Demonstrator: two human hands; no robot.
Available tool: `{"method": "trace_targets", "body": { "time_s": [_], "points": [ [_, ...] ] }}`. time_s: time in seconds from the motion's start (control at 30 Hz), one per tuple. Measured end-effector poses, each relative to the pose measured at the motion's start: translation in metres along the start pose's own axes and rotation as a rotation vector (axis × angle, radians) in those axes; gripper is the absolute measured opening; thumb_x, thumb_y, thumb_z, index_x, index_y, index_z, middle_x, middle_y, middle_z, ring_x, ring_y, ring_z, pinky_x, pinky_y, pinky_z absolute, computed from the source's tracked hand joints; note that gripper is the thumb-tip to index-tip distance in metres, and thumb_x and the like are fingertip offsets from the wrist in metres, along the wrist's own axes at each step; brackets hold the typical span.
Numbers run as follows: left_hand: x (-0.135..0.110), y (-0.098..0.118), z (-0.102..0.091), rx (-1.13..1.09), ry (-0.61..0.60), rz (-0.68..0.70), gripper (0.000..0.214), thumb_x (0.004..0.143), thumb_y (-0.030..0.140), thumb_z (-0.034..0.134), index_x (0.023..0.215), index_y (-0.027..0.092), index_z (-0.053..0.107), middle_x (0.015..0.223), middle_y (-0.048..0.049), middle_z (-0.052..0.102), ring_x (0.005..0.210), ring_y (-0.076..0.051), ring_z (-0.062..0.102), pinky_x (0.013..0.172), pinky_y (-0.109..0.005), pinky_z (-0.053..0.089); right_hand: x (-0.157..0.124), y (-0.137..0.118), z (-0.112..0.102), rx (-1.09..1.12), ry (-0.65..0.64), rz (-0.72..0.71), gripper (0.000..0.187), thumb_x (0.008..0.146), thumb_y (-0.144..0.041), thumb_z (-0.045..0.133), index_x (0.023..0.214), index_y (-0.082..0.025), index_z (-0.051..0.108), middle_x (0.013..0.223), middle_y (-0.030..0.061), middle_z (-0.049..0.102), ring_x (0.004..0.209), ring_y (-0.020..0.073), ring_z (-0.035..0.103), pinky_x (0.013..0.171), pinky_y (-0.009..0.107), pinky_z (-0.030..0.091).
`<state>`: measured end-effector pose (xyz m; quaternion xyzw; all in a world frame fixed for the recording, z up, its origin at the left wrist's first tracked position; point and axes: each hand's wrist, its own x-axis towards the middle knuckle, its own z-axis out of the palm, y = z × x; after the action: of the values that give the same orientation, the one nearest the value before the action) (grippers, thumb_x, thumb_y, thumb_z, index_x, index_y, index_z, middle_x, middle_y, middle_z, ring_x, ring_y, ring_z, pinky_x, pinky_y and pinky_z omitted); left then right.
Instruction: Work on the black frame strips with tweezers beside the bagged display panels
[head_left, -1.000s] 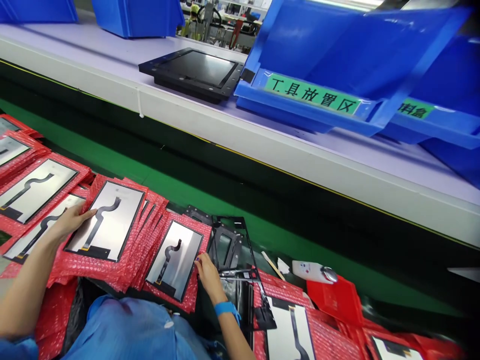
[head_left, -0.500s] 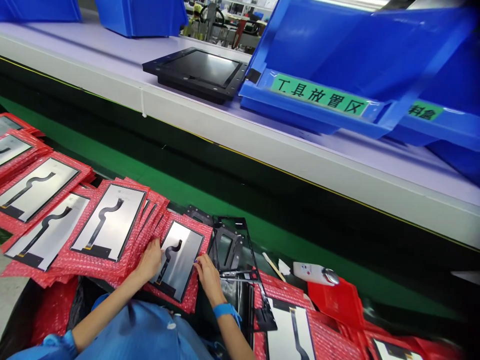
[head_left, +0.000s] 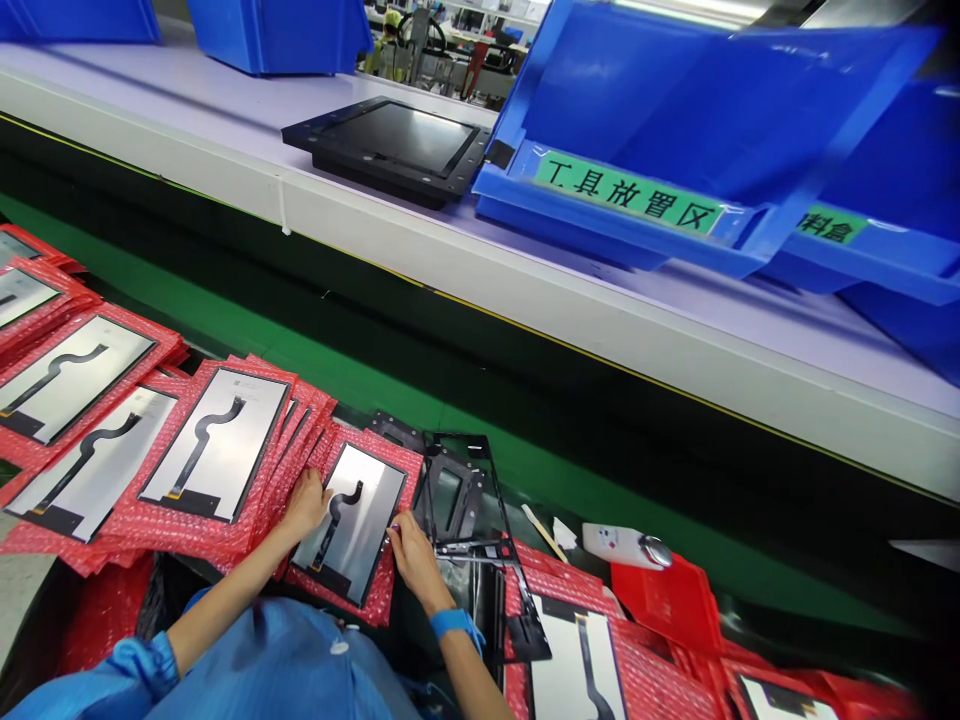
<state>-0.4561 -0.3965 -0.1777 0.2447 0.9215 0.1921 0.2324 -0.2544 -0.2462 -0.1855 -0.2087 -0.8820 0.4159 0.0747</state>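
Observation:
A display panel (head_left: 364, 510) with a silver back and a black curved ribbon cable (head_left: 332, 525) lies on a red bubble-wrap bag (head_left: 405, 465) in front of me. My left hand (head_left: 306, 505) grips its left edge, the thumb on the panel's border and the other fingers partly hidden beside the neighbouring bags. At the right edge, my right hand (head_left: 414, 555) pinches the panel between thumb and fingers. A blue band (head_left: 448, 622) circles my right wrist. Just left is another panel (head_left: 217, 440) on stacked red bags.
Black frames (head_left: 491, 500) lie right of the panel, near a white bottle (head_left: 622, 545). More panels on red bags (head_left: 589, 650) fill both sides. Above is a shelf (head_left: 300, 215) with a black-framed screen (head_left: 397, 140) and blue bins (head_left: 637, 100).
My left hand has shifted slightly up and right along the panel's left edge. My right hand stays at the right edge, and the panel has barely moved.

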Motion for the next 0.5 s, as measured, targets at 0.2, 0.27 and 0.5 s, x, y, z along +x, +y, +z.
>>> {"method": "trace_targets", "body": {
  "time_s": [0.2,0.27,0.5],
  "points": [
    [0.003,0.002,-0.003,-0.069,0.027,0.018,0.022,0.093,0.031,0.054,0.106,0.013,0.058,0.102,-0.0066,0.061,0.092,-0.02,0.06,0.083,-0.04,0.05,-0.026,-0.002,-0.013,0.112,0.142,0.128,0.021,0.096,-0.04,0.037,0.093,-0.022,0.048,0.085,0.0024,0.055,0.078,0.0177,0.056,0.073,0.028,0.046],
    [0.002,0.004,-0.004,-0.099,0.038,0.04,0.022,0.092,0.031,0.055,0.104,0.013,0.058,0.103,-0.0069,0.06,0.095,-0.02,0.059,0.085,-0.041,0.049,-0.035,0.001,-0.02,0.136,0.212,0.193,0.024,0.096,-0.043,0.037,0.096,-0.021,0.048,0.084,0.0022,0.055,0.077,0.0181,0.056,0.071,0.028,0.046],
    [-0.006,0.014,-0.014,-0.285,-0.013,0.142,0.02,0.094,0.03,0.049,0.106,0.014,0.053,0.082,-0.0018,0.062,0.07,-0.015,0.061,0.069,-0.031,0.049,-0.049,0.004,-0.028,0.212,0.315,0.297,0.032,0.093,-0.051,0.04,0.097,-0.021,0.051,0.082,0.0026,0.059,0.074,0.0189,0.057,0.069,0.029,0.047]
  ]
}}
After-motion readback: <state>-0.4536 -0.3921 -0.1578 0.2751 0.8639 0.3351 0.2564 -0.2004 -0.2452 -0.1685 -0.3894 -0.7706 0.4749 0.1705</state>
